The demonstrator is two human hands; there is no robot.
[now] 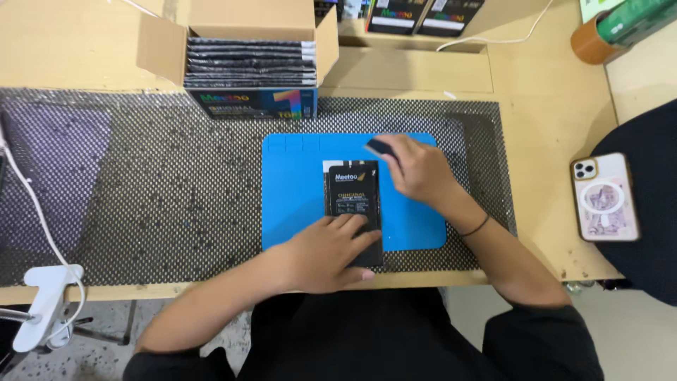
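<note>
A slim black packet with a white top band (pixel 352 190) lies upright on a blue mat (pixel 293 190). My left hand (pixel 328 254) presses flat on the packet's lower end, fingers spread over it. My right hand (pixel 416 169) hovers at the packet's upper right corner, its fingers closed on a small dark object (pixel 381 147) whose kind I cannot tell.
The blue mat rests on a black dotted anti-slip mat (pixel 162 190) covering a wooden table. An open cardboard box (pixel 247 60) of stacked black packets stands behind. A phone in a pale case (pixel 605 197) lies at the right. A white clamp and cable (pixel 42 296) sit at the left edge.
</note>
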